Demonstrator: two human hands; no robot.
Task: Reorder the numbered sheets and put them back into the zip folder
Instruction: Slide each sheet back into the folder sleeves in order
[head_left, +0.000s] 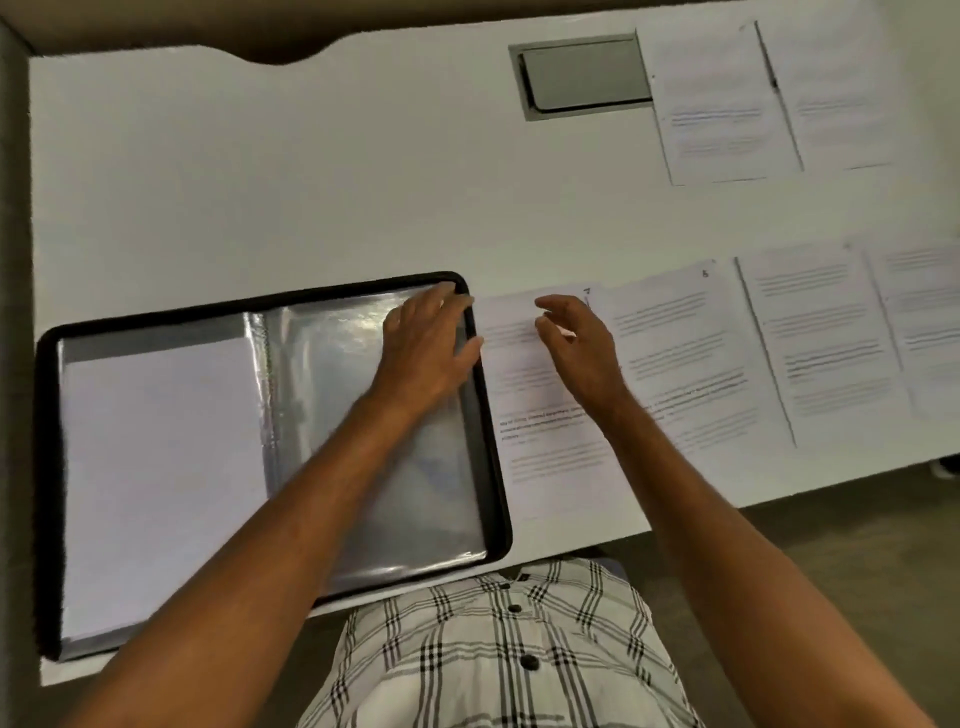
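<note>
Printed lines on every sheet are smeared; no text readable. Only two handwritten corner numbers make out: a "7" on the sheet marked 7 (524, 374), partly behind the right hand (576, 345), and what looks like a "5" on the next sheet (675, 358) to its right. Two more sheets continue that row; the third sheet (821, 338) is whole, the last sheet (930, 322) is cut off by the frame edge. Numbers on these cannot be told. A far pair of sheets (722, 104) lies at the tabletop's back right, one overlapping a grey inset hatch (582, 78).

Zip folder (488, 467): black-edged, lying open flat on the white tabletop (260, 182), near left, its near corner overhanging the edge. Left half holds a white page (156, 467) under plastic. Right half shows a glossy clear sleeve (332, 374), glare hiding whether anything is inside it.

Left hand (426, 348): palm down on the sleeve's upper right corner, fingers spread over the folder's rim, grip flat and holding nothing that can be seen. Right hand: above the top of the sheet marked 7, fingers curled and parted, grip loose; whether fingertips touch the paper cannot be told.

Checked shirt (509, 649) at bottom of view.
</note>
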